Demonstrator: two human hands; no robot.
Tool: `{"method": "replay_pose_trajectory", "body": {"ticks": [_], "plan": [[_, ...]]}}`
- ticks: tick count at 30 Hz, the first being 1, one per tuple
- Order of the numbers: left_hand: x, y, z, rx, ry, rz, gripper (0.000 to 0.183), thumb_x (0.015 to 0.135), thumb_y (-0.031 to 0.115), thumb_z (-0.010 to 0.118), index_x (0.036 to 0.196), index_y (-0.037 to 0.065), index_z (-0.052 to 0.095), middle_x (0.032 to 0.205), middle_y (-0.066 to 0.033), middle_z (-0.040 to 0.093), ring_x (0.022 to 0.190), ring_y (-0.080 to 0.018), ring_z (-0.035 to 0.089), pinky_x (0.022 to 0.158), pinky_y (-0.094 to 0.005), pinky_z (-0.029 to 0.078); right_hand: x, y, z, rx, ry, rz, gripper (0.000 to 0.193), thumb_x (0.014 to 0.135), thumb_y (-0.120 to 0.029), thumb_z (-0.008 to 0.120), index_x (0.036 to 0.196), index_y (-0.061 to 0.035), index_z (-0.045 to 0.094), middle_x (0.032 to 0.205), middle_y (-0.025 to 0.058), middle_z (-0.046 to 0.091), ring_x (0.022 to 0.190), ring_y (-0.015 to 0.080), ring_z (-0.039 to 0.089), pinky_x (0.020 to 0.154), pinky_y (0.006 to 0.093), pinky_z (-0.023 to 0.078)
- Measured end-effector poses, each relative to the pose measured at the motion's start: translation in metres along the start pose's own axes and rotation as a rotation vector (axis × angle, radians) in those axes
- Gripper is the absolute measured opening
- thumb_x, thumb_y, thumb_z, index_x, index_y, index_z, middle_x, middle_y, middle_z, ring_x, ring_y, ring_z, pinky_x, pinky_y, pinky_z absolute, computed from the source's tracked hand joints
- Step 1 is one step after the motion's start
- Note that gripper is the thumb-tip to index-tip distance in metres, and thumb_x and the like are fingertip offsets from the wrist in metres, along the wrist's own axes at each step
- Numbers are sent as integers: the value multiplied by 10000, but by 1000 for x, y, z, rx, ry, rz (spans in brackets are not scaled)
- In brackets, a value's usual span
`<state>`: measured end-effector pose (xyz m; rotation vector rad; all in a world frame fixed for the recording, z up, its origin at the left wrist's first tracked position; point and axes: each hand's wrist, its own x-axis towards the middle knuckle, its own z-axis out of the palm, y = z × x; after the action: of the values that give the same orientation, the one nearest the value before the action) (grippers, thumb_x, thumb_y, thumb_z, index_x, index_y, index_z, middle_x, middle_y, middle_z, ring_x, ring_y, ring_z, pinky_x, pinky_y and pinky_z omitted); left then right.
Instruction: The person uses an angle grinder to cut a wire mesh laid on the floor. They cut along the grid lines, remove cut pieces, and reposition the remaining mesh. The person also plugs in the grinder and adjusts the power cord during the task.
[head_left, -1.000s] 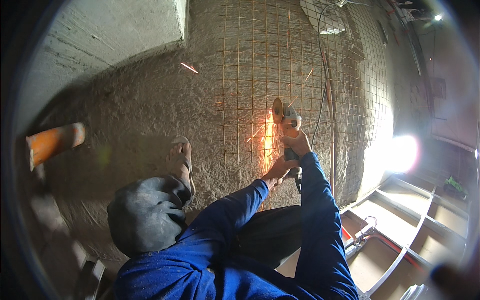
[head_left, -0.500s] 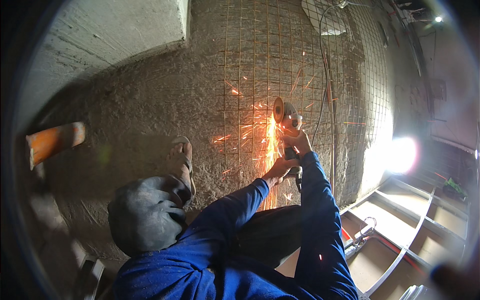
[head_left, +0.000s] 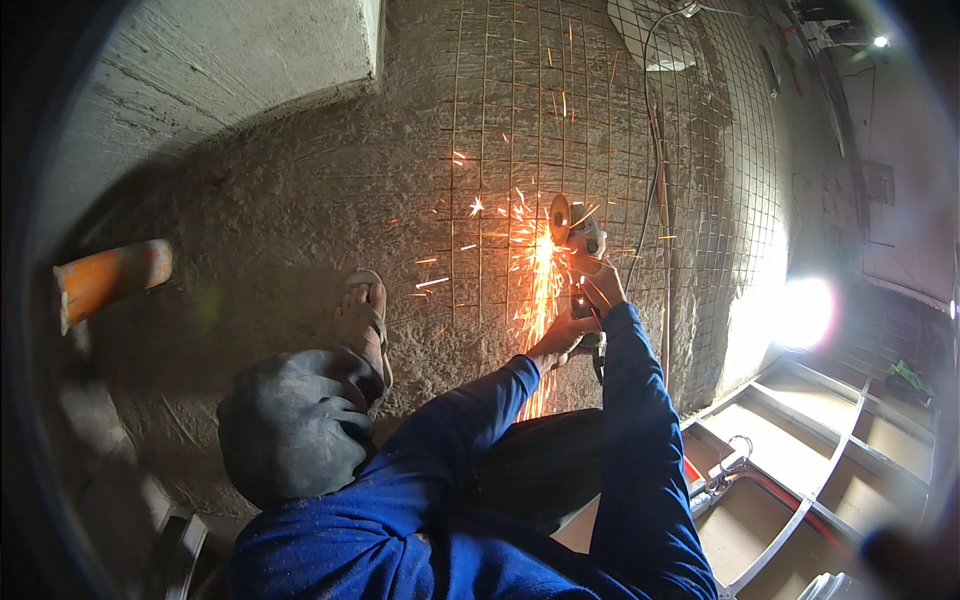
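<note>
An angle grinder (head_left: 582, 236) is held low over rusty wire mesh (head_left: 540, 130) lying on the rough concrete floor. Its round cutting disc (head_left: 560, 220) stands on edge at the mesh's near part. Orange sparks (head_left: 543, 275) pour from the disc back toward me and scatter to the left. My right hand (head_left: 603, 286) is wrapped round the tool just behind its head. Nearer to me, my left hand (head_left: 560, 339) closes on the rear of the grinder's body. Glare and the hands hide part of the tool and the spot under the disc.
My sandalled foot (head_left: 364, 315) is on the floor left of the sparks. An orange pipe piece (head_left: 112, 280) lies far left, and a concrete block (head_left: 230, 65) juts in at upper left. A dark cable (head_left: 651, 110) crosses the mesh. Metal framing (head_left: 845, 455) stands lower right, near a bright lamp (head_left: 805, 312).
The sparks have spread differently, with more flying up and left. The grinder has shifted very slightly; both hands keep their grip.
</note>
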<state>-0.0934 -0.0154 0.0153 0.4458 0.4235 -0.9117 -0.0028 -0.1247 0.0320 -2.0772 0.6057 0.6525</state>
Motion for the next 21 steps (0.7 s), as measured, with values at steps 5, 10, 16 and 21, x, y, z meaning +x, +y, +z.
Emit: {"method": "replay_pose_trajectory", "body": {"ticks": [5, 10, 16, 21], "plan": [[2, -7, -1, -85, 1, -17, 257, 809, 196, 742, 1007, 104, 606, 776, -16, 624, 662, -156, 634, 632, -359, 566, -3, -4, -2, -39, 1, 7, 647, 647, -313, 831, 1106, 66, 579, 992, 154, 668, 861, 223, 653, 740, 346, 542], [3, -11, -2, -35, -4, 16, 266, 798, 214, 751, 1003, 110, 618, 814, -16, 632, 713, -153, 631, 668, -359, 563, -5, 1, 0, -74, 16, 44, 710, 634, -357, 850, 1126, 74, 571, 1010, 163, 666, 885, 227, 656, 748, 345, 544], [10, -10, -7, 28, -67, -5, 281, 777, 262, 765, 993, 119, 656, 866, -21, 662, 766, -160, 650, 709, -382, 572, 11, 16, -2, -138, 48, -162, 470, 714, -283, 803, 1035, 13, 629, 890, 53, 653, 733, 135, 607, 634, 294, 508], [-5, -18, -1, 12, -30, 7, 277, 783, 206, 725, 1029, 113, 638, 866, -32, 661, 770, -169, 658, 725, -404, 580, 3, 33, -4, -32, -98, -329, 585, 641, -311, 859, 1039, 49, 627, 906, 103, 683, 784, 174, 647, 694, 317, 537]]}}
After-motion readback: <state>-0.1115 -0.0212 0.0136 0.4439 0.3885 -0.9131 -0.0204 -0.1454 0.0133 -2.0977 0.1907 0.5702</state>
